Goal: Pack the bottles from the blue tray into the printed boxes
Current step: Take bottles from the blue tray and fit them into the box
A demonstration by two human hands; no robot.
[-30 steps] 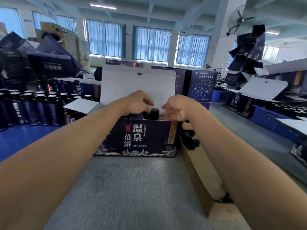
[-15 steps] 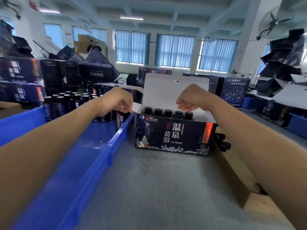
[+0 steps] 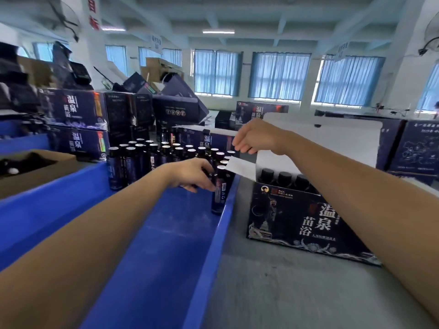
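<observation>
1. Shifts left hand [image 3: 192, 174] from box [image 3: 297, 219] to blue tray [image 3: 166, 233]; curls it round a bottle [image 3: 218, 198] by the right wall.
2. Keeps right hand [image 3: 251, 138] loosely curled, empty, over the box.
3. Starts next pick.

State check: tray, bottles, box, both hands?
Tray: bottles standing at far end.
Bottles: upright, capped.
Box: lid up, side flap out, three caps showing inside.
Left hand: in tray, fingers curled at a bottle; grip unclear.
Right hand: above side flap, loosely curled, empty.
</observation>
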